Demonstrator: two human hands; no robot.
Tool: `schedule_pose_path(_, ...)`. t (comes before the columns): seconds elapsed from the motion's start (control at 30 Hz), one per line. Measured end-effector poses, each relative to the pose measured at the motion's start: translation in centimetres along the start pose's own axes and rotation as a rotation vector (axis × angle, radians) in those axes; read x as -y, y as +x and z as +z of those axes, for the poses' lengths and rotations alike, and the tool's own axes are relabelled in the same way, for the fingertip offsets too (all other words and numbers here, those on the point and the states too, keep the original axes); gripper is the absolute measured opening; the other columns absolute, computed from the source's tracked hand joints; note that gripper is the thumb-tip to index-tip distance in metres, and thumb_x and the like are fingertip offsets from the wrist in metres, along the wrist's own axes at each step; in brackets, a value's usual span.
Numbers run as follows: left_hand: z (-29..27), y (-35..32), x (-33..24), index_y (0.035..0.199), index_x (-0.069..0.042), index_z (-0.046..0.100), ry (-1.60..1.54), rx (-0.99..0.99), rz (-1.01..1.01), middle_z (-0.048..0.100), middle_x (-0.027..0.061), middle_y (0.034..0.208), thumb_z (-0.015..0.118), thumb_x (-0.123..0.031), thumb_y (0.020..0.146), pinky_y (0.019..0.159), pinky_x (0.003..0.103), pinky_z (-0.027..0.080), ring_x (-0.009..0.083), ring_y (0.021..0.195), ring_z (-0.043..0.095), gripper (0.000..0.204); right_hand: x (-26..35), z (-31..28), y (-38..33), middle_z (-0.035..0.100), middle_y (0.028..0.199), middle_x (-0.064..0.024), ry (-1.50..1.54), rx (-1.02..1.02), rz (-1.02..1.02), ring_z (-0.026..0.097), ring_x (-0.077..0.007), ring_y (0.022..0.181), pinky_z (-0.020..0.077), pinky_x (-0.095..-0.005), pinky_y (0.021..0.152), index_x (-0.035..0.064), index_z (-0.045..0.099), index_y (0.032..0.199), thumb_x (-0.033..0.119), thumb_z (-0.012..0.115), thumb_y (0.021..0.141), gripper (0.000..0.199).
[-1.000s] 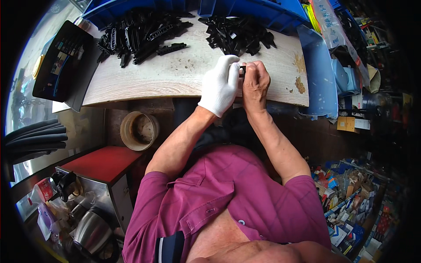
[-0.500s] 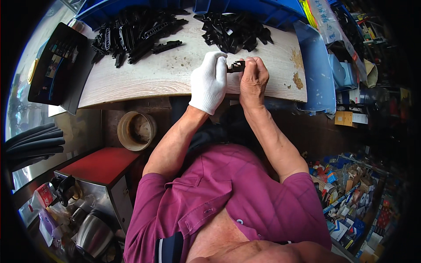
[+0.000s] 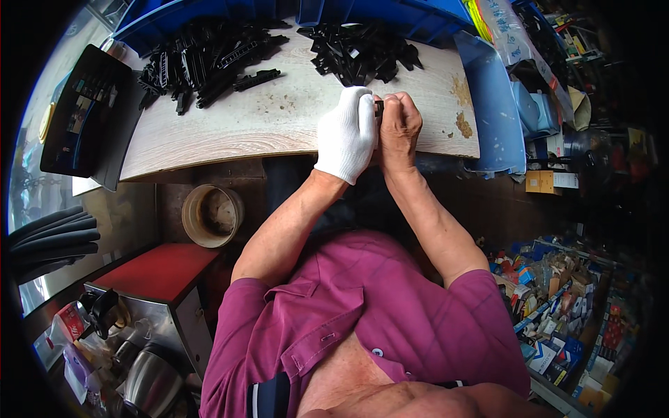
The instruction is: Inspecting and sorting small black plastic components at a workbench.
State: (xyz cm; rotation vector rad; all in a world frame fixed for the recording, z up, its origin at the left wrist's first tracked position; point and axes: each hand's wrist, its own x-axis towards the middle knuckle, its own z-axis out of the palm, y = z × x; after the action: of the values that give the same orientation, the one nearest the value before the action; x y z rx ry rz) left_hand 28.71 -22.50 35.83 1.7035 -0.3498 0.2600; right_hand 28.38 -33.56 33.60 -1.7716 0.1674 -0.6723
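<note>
My left hand (image 3: 346, 132), in a white knit glove, is closed on a small black plastic part (image 3: 378, 108). My bare right hand (image 3: 400, 129) pinches the same part from the other side, its thumb and fingers pressed together. Only a short stretch of the part shows between the hands; the fingers hide the rest. Both hands are over the front of the pale wood-grain table (image 3: 230, 132). Beyond them lies a heap of short black plastic pieces (image 3: 362, 52). A heap of longer, slotted black plastic strips (image 3: 202, 63) lies at the far left.
Blue bins (image 3: 202, 21) line the table's far edge, and a translucent blue tub (image 3: 491, 104) stands at its right end. A tablet in a dark case (image 3: 80, 111) leans at the left. Under the table edge is a round bucket (image 3: 212, 216); a red-topped cabinet (image 3: 157, 268) stands lower left.
My left hand has moved right, closer to my right hand, so less of the black part shows between them. The whole view has shifted slightly.
</note>
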Motion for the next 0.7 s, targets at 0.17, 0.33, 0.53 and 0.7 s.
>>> schedule_pose_path(0.17, -5.5, 3.0, 1.0, 0.117, -0.010, 0.068, 0.549, -0.044, -0.022, 0.072, 0.0145, 0.085, 0.066, -0.034, 0.095, 0.070, 0.038, 0.055, 0.0332, 0.077, 0.071, 0.033, -0.4, -1.5, 2.0, 0.050, 0.061, 0.0022, 0.460, -0.049, 0.284, 0.060, -0.0131, 0.058, 0.0416, -0.0228, 0.060, 0.0136, 0.051, 0.071, 0.025, 0.055, 0.097, 0.029)
schedule_pose_path(0.33, -11.5, 5.5, 5.6, 0.103, -0.010, 0.067, 1.062, -0.062, 0.037, 0.072, 0.0149, 0.085, 0.064, -0.046, 0.092, 0.062, 0.044, 0.056, 0.0338, 0.075, 0.071, 0.038, -0.2, -7.3, 9.1, 0.037, 0.049, -0.0034, 0.271, -0.431, 0.452, 0.059, -0.0251, 0.050, 0.0620, -0.0541, 0.076, 0.0041, 0.051, 0.097, 0.039, 0.058, 0.097, 0.035)
schedule_pose_path(0.53, -10.4, 4.0, 4.8, 0.088, -0.011, 0.068, 1.041, -0.056, 0.215, 0.065, 0.0125, 0.083, 0.073, -0.046, 0.085, 0.060, 0.042, 0.054, 0.0318, 0.075, 0.065, 0.036, -1.8, -10.5, 11.7, 0.041, 0.049, -0.0032, 0.085, -0.390, 0.520, 0.053, -0.0195, 0.045, 0.0632, -0.0508, 0.059, 0.0002, 0.063, 0.108, 0.023, 0.075, 0.089, 0.032)
schedule_pose_path(0.7, -9.9, 3.4, 4.9, 0.098, -0.012, 0.070, 0.981, 0.002, 0.234, 0.068, 0.0104, 0.094, 0.072, -0.027, 0.088, 0.074, 0.042, 0.054, 0.0327, 0.088, 0.064, 0.018, -1.9, -7.7, 12.3, 0.053, 0.058, -0.0024, 0.043, -0.067, 0.620, 0.048, -0.0105, 0.040, 0.0584, -0.0356, 0.047, 0.0007, 0.066, 0.102, 0.016, 0.080, 0.085, 0.027)
